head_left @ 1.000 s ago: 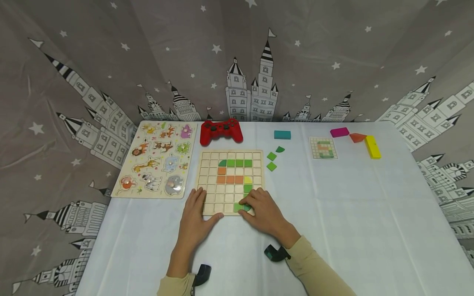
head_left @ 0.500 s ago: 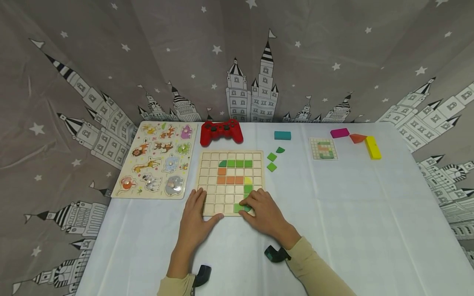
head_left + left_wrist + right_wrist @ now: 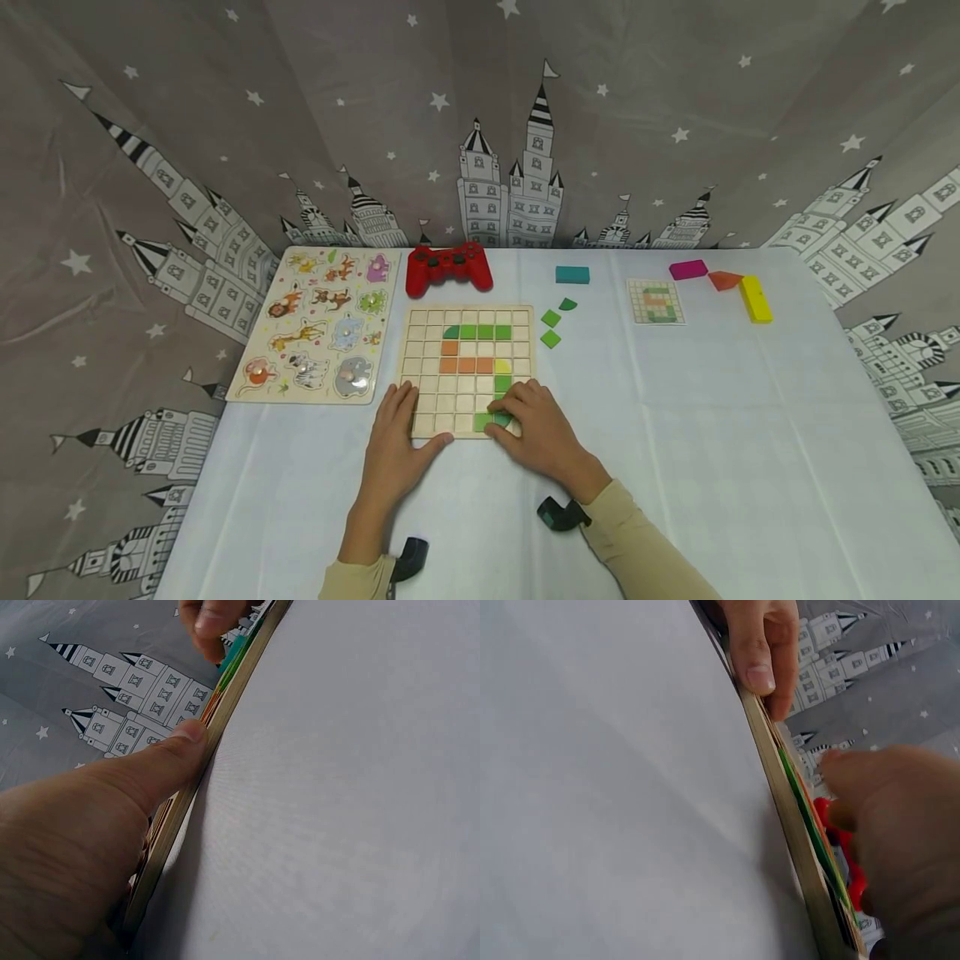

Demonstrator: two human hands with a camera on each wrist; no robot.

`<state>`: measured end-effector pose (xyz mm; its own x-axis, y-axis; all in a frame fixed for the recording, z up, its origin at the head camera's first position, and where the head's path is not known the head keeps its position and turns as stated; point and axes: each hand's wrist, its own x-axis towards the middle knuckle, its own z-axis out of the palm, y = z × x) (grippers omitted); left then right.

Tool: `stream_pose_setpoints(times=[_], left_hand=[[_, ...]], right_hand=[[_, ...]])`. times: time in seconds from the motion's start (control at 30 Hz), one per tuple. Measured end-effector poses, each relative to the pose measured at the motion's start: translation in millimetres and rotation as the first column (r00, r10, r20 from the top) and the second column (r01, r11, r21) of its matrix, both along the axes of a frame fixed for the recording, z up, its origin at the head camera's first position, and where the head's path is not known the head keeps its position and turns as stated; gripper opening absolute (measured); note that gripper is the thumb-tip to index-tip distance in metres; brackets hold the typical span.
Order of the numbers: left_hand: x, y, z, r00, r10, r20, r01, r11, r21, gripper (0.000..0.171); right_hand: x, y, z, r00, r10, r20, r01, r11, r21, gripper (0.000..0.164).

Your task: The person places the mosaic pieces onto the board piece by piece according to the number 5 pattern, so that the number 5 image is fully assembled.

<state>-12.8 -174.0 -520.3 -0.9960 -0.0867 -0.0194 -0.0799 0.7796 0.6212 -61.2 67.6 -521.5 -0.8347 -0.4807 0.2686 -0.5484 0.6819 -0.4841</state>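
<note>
In the head view a wooden grid board (image 3: 446, 402) lies in front of me, with green, orange and yellow tiles forming a bent line. My left hand (image 3: 392, 450) rests at its front left corner, fingers along the left side and thumb on the front edge. Over the front right part is my right hand (image 3: 536, 429), its fingers loosely bent. Its thumb and index fingertip are by a dark green quarter-round tile (image 3: 502, 419), next to a light green square tile (image 3: 483, 422). The right wrist view shows the right thumb (image 3: 840, 769) raised above the board.
Beyond the board's right side lie two green square tiles (image 3: 551, 318) and a green quarter-round tile (image 3: 568, 304). A red game controller (image 3: 449, 268), teal block (image 3: 572, 275), pattern card (image 3: 656, 301) and yellow block (image 3: 755, 299) lie farther back. An animal puzzle (image 3: 315, 333) is at left.
My right hand has shifted slightly to the right, its fingertips drawing back a little over the dark green tile. The left hand stays in place.
</note>
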Motion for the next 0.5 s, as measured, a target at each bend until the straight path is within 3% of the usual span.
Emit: stream_pose_setpoints(times=[0.23,0.4,0.5], left_hand=[[-0.9,1.3,0.6,1.0,-0.003,0.0,0.003,1.0,0.006,0.098],[-0.8,1.7,0.2,1.0,-0.008,0.004,0.008,1.0,0.006,0.098],[-0.2,2.1,-0.8,1.0,-0.005,0.009,0.005,1.0,0.009,0.098]], right_hand=[[-19.6,21.8,-4.0,0.988,-0.146,0.045,0.152,0.972,-0.182,0.018],[-43.2,44.4,-5.1,0.948,-0.296,0.12,0.315,0.931,-0.187,0.02],[-61.0,56.9,-6.4,0.928,-0.347,0.139,0.367,0.916,-0.164,0.024]])
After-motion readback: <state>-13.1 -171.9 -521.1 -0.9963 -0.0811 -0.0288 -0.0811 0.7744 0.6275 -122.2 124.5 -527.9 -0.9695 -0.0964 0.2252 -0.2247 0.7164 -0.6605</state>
